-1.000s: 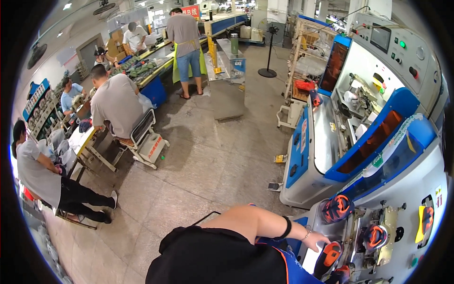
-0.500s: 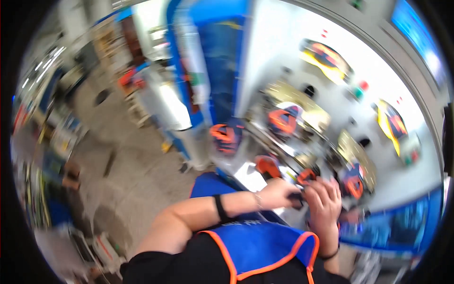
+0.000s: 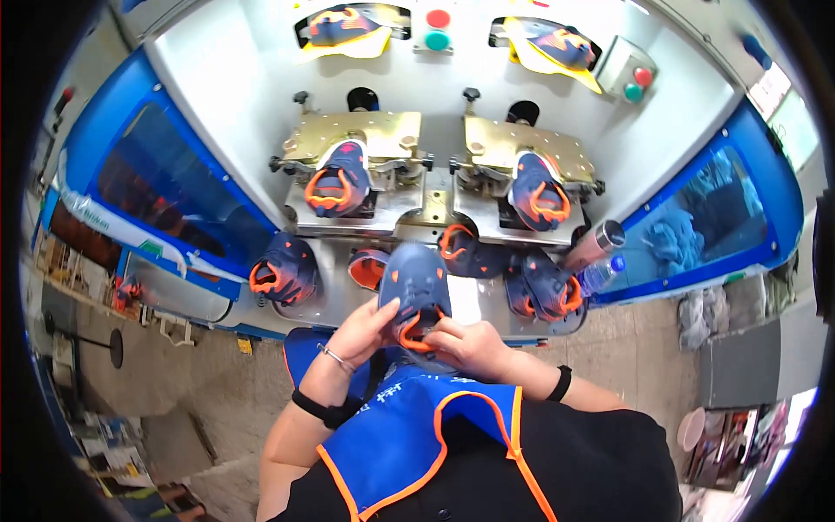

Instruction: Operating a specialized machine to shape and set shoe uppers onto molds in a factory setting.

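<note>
A dark navy shoe [image 3: 413,280] with an orange-trimmed collar is held up in front of my apron, toe pointing away from me. My left hand [image 3: 364,332] grips its left side, the thumb lying along the upper. At the shoe's opening, my right hand [image 3: 474,346] has its fingers closed on the orange collar [image 3: 419,331]. The fingertips inside the opening are partly hidden. Beyond it, one matching shoe [image 3: 337,180] sits in the machine's left clamp station and another shoe [image 3: 539,193] in the right one, both under brass-coloured plates [image 3: 370,135].
Along the metal ledge stand a shoe [image 3: 285,270] at left, several more shoes around the middle, and a shoe [image 3: 544,285] at right. A pink tumbler [image 3: 596,245] and a clear bottle [image 3: 600,274] lie beside it. Blue machine doors [image 3: 174,187] flank both sides; red and green buttons [image 3: 437,30] sit on the back panel.
My view has swung round to face the machine squarely. My hands, close together over a blurred dark thing before, now hold the navy shoe in front of me.
</note>
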`<state>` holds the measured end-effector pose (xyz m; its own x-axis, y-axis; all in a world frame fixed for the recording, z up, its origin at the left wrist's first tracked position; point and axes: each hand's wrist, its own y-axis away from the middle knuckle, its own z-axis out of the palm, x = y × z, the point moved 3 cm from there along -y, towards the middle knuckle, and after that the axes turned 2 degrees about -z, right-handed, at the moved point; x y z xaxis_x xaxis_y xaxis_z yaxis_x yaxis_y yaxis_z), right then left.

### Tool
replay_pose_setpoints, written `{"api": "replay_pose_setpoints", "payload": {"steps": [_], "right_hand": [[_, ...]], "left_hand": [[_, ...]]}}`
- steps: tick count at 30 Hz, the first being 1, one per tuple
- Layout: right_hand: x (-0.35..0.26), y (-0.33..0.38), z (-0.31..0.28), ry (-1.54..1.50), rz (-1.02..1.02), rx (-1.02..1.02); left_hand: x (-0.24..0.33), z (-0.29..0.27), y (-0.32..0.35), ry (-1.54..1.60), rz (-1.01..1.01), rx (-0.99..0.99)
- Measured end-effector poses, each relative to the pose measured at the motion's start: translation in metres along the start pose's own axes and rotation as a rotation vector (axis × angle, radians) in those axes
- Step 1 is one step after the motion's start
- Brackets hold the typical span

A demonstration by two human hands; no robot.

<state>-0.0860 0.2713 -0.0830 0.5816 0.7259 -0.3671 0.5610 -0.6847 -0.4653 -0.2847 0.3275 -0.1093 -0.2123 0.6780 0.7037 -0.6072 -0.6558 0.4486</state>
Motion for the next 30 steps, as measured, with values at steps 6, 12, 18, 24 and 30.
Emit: {"api": "replay_pose_setpoints", "payload": {"steps": [6, 12, 18, 24, 30], "right_hand": [[0.027, 0.028, 0.023, -0.363, 0.155, -0.17], [0.123, -0.01, 0.04, -0.403, 0.709, 0.416], [0.15, -0.025, 0.097, 0.111, 0.794, -0.069], [0.11, 0.021, 0.082, 0.206, 0.567, -0.288], [0.08, -0.026, 0.071, 0.084, 0.344, 0.018]], "left_hand": [[-0.051, -0.014, -0.01, -0.198, -0.189, 0.15], [-0.015, -0.068, 0.004, -0.766, 0.284, 0.231], [0.015, -0.104, 0.032, -1.09, 0.257, 0.315], [-0.013, -0.117, 0.052, -0.446, 0.374, 0.202], [-0.05, -0.139, 0.071, 0.086, 0.305, 0.301]]}}
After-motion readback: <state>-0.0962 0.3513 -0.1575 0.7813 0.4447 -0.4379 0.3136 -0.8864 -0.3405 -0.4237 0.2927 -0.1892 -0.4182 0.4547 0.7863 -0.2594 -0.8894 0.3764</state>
